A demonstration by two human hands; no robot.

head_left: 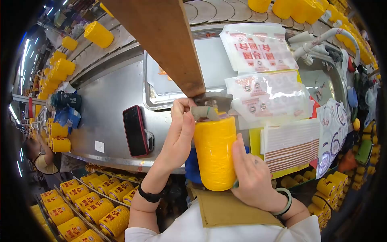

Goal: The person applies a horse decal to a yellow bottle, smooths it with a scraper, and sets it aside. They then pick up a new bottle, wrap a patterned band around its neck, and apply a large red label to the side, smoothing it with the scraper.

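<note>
A glossy yellow jar (215, 155) is tilted in front of my body, its top end pointing toward the wooden post. My right hand (254, 177) grips its right side, thumb along the wall and fingers curled underneath. At the upper left rim is my left hand (177, 131), with its fingers bent and pinched together. A greyish-beige wrap or strip (203, 113) lies across the jar's top by these fingertips; whether it is worn on a finger or held cannot be made out. Part of a clear piece (210, 104) shows behind it, and the jar's opening is mostly hidden.
A wooden post (161, 44) rises just beyond the jar. Printed plastic sheets (268, 97) and striped label sheets (292, 139) lie right. A phone (136, 131) rests on the metal table (107, 121). Yellow jars line the conveyor (121, 36); crates (84, 220) of jars stand lower left. Another person (42, 157) is far left.
</note>
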